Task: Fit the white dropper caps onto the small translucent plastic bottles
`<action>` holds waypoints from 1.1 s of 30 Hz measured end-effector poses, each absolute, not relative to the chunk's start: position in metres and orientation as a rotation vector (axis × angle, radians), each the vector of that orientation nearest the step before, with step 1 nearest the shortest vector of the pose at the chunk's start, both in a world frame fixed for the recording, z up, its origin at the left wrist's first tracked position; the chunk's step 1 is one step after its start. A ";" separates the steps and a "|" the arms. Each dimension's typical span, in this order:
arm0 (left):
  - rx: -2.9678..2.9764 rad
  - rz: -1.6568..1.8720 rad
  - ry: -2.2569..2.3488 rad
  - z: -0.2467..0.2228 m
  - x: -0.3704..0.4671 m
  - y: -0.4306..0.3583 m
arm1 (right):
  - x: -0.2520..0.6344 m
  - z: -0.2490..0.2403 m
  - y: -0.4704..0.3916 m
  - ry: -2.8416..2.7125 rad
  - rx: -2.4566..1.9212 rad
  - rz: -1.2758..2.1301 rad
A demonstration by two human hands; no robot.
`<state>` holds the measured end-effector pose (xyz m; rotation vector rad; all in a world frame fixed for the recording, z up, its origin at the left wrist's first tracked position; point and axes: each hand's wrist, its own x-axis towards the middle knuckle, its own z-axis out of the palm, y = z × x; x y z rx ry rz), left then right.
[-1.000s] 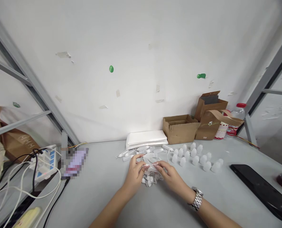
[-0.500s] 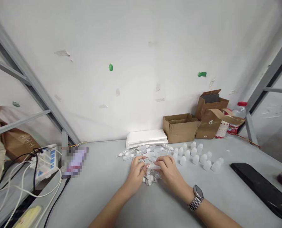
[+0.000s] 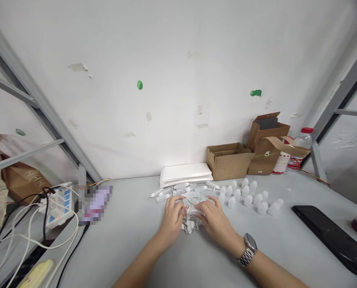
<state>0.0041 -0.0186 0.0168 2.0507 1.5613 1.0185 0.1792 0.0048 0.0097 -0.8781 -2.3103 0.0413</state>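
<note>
Between my two hands is a small translucent plastic tube (image 3: 194, 210) lying sideways. My right hand (image 3: 212, 216) pinches its right end, with a watch (image 3: 249, 250) on that wrist. The fingers of my left hand (image 3: 173, 218) close on the tube's left end, where a small white part shows faintly. Below the fingers lies a heap of small white pieces (image 3: 189, 228) with thin loops. Several clear tubes with white tips (image 3: 163, 197) are spread behind my hands. Several frosted white bottles (image 3: 248, 201) stand to the right.
A stack of white sheets (image 3: 186, 173) and an open cardboard box (image 3: 229, 164) sit by the wall. Brown bags (image 3: 264, 160) and a red-capped bottle (image 3: 303, 140) are at the back right. A black case (image 3: 331, 238) lies right; a power strip (image 3: 58, 210) with cables is left.
My right index finger has lifted slightly and the fingers of both hands have shifted a little around the tube. Everything else stays in place.
</note>
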 end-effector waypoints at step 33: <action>2.400 1.006 1.496 0.019 -0.002 -0.018 | 0.191 -0.021 0.026 -2.262 -0.674 -0.096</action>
